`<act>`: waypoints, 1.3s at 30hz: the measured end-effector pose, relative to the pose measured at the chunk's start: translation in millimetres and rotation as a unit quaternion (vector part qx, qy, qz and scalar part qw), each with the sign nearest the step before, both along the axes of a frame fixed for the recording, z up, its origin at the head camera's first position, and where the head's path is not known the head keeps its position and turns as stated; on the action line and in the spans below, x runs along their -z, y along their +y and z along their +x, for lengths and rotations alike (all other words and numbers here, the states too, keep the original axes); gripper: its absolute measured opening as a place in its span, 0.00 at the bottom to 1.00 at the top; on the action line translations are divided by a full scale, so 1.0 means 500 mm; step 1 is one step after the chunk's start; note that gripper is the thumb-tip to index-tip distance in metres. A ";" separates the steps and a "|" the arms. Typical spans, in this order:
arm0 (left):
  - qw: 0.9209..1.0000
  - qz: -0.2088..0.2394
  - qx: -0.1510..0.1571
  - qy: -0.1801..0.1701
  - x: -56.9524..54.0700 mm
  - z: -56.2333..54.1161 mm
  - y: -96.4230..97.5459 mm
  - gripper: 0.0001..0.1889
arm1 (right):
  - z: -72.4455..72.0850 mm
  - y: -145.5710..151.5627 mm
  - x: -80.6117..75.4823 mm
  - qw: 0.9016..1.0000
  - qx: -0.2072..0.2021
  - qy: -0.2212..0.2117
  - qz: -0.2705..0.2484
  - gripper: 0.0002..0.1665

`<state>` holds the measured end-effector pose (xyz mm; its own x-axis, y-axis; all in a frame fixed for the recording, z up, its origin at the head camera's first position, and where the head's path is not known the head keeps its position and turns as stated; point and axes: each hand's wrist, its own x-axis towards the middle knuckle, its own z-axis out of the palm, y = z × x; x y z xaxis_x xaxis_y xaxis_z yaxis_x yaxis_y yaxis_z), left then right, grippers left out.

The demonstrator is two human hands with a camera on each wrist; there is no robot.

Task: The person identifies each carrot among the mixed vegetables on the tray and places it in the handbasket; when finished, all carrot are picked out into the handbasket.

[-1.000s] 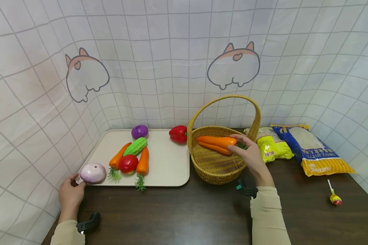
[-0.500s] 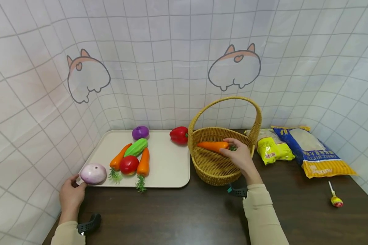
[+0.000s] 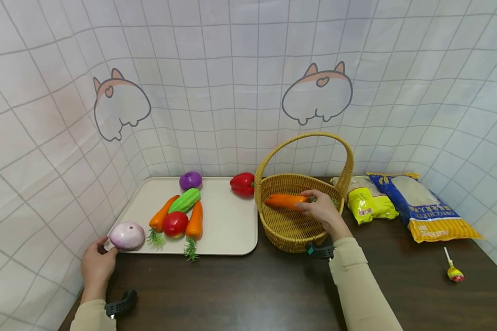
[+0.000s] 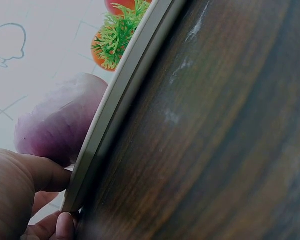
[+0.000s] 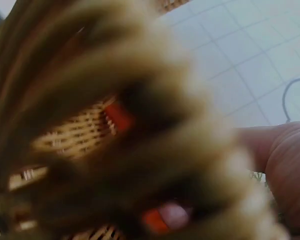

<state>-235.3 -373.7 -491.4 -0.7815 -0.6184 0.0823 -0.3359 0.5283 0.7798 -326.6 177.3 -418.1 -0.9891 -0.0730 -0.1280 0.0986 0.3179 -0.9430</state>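
Right of centre, the right hand (image 3: pixel 320 212) pinched a carrot (image 3: pixel 285 201) lying crosswise inside the basket (image 3: pixel 290 230); lower left, the left hand (image 3: pixel 97 266) gripped the tray's (image 3: pixel 228 225) corner.

Basket (image 3: pixel 291 232) stands right of tray (image 3: pixel 228 230).

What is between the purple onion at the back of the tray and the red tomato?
In the head view, a green cucumber lies on the tray, between the purple onion and the red tomato.
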 end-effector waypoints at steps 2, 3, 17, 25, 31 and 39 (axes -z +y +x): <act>1.000 -0.003 0.000 0.002 0.001 -0.001 0.000 0.27 | -0.003 0.001 0.003 0.999 0.000 0.009 0.037 0.32; 1.000 -0.003 -0.001 0.002 0.002 -0.001 0.000 0.27 | -0.005 0.002 0.004 0.998 0.001 0.014 0.056 0.31; 1.000 0.001 0.005 0.002 -0.007 0.006 0.005 0.27 | -0.007 0.006 0.004 0.985 0.037 0.068 0.152 0.27; 1.000 0.003 0.002 0.003 -0.003 0.003 0.002 0.27 | -0.004 0.014 0.003 0.996 0.042 0.058 0.061 0.29; 1.000 0.004 0.005 0.003 0.002 0.002 0.000 0.27 | 0.005 0.015 0.003 0.996 0.040 0.073 0.037 0.30; 1.000 -0.017 0.014 0.010 0.007 0.002 -0.005 0.26 | 0.044 -0.024 -0.003 0.988 0.048 0.139 0.049 0.23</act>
<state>-234.3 -376.2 -494.6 -0.7959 -0.5935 0.1196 -0.3050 0.5636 0.7677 -304.6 165.3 -416.5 -0.9889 0.0225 0.1468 -0.1247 0.4104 -0.9033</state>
